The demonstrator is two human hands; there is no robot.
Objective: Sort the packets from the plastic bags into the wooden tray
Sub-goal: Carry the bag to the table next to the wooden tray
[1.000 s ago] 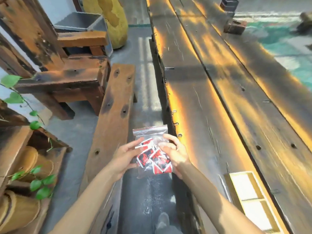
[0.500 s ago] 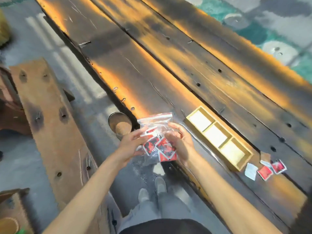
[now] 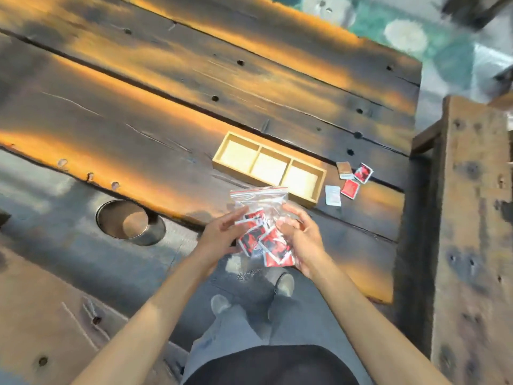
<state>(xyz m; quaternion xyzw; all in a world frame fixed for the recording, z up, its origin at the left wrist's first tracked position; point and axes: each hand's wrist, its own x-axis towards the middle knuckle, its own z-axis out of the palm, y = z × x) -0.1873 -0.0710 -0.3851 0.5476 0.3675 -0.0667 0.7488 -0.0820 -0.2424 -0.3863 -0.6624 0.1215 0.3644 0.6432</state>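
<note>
Both hands hold one clear plastic zip bag [image 3: 259, 201] of red, black and white square packets [image 3: 263, 240] above the near table edge: the left hand [image 3: 222, 237] cups its left side with fingers loosely curled, and the right hand [image 3: 301, 243] curls round its right side. One pale wooden tray [image 3: 222, 154] with three compartments lies just beyond the bag, and four loose packets lie right of it: two red [image 3: 350, 188], one white [image 3: 333, 195], one brownish [image 3: 344, 169]. The surface is a dark, orange-streaked plank table [image 3: 138, 112], with a round metal can [image 3: 126, 226] on the grey floor [image 3: 55, 207] below and a rough wooden bench [image 3: 474, 232] at right.
</note>
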